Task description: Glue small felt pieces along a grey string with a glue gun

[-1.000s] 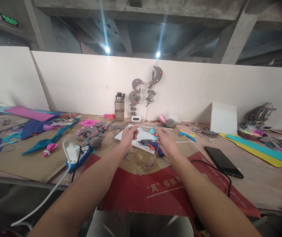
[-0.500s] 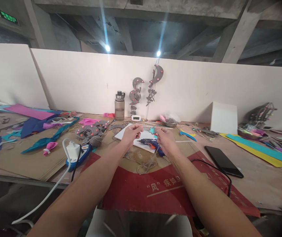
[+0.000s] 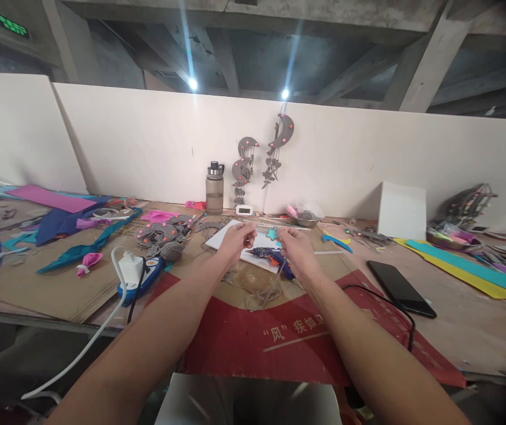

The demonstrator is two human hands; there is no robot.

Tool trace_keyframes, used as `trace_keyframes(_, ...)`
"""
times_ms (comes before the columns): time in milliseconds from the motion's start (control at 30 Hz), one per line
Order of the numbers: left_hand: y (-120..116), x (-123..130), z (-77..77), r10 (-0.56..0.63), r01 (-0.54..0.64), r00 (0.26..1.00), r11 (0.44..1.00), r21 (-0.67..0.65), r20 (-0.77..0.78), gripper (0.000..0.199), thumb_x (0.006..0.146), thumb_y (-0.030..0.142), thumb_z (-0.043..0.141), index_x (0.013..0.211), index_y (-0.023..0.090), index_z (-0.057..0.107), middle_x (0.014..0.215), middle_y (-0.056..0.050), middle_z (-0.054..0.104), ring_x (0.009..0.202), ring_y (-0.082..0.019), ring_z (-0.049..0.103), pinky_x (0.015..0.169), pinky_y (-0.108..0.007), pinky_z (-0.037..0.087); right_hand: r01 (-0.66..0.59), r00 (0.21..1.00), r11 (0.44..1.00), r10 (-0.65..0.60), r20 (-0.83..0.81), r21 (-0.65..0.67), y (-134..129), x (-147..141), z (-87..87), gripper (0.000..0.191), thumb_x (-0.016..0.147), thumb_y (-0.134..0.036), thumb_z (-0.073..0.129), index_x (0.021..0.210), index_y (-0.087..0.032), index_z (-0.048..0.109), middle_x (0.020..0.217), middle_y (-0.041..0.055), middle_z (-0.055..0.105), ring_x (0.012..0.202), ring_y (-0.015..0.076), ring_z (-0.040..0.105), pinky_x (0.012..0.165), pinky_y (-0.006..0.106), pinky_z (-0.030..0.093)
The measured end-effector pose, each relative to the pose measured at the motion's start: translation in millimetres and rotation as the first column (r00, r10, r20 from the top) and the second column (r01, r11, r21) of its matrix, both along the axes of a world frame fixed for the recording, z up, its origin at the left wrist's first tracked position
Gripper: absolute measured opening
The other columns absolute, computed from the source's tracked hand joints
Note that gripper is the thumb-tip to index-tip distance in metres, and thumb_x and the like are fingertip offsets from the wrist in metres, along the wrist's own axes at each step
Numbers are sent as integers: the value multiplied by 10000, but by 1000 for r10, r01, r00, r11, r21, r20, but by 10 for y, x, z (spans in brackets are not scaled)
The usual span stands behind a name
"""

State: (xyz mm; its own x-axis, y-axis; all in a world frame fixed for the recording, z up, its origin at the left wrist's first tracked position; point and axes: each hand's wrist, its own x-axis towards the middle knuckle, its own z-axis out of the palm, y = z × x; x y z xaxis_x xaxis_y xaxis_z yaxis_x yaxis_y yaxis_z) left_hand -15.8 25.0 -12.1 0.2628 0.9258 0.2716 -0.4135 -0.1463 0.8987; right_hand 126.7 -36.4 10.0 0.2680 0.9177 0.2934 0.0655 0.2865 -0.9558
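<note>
My right hand (image 3: 297, 251) pinches a small teal star (image 3: 272, 234) with a grey edge, held up over the work area. Grey cord (image 3: 271, 290) hangs below that hand and lies in loose loops on the cardboard. To the star's left, my left hand (image 3: 239, 242) has its fingertips pressed together; whatever they hold is too fine to make out. Beneath and between the hands lies a blue and orange hot glue gun (image 3: 275, 258), partly hidden by my right hand. White paper (image 3: 222, 239) is under it.
A power strip (image 3: 149, 277) with a white plug and a pile of grey yarn pieces (image 3: 167, 236) sit left. A bottle (image 3: 214, 192) and small clock (image 3: 244, 210) stand at the wall, near hanging moon ornaments (image 3: 283, 131). A phone (image 3: 401, 289) lies right.
Almost nothing differs. The star has turned slightly in my right hand's fingers, and both hands keep about the same place.
</note>
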Motion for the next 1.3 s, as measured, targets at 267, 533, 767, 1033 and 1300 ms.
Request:
trace_keyframes(267,-83,-24,93,-180,182,981,983,22,-72,383,722,459,664,885,111,651,791,-54,589,593,-82,521,467,-196,376,-9,1000,1000,9,-20,-1,11,6,-16,206,663,-366,592,663,-170,528,556,-66,372,480,55,242,433,208,185)
trace_keyframes(533,-234,46,204,-150,155,980,988,28,-129,316,654,319,740,887,115,674,771,-56,610,661,-117,573,450,-193,401,20,994,998,-26,106,61,-13,5,-12,202,686,-363,573,737,-168,568,599,-56,434,521,74,317,493,218,266)
trace_keyframes(767,-239,55,223,-93,99,983,995,27,-160,305,624,280,755,859,105,673,745,-50,619,576,-95,553,392,-181,369,37,970,990,-68,232,135,-55,-10,20,189,717,-361,545,726,-173,553,556,-63,380,526,89,308,502,229,251)
trace_keyframes(1033,-207,68,191,6,12,987,994,110,-161,222,641,270,721,776,109,651,656,-22,597,543,-93,544,408,-197,403,47,925,980,-116,363,194,-12,1,-54,201,775,-375,519,774,-179,565,588,-53,392,554,102,343,542,241,286)
trace_keyframes(1300,-101,22,151,94,-78,984,991,111,-148,194,655,268,689,769,117,644,643,-20,601,538,-94,550,440,-207,425,-65,936,983,1,353,170,34,15,-136,257,798,-428,522,886,-187,548,741,-19,519,648,123,436,629,256,357)
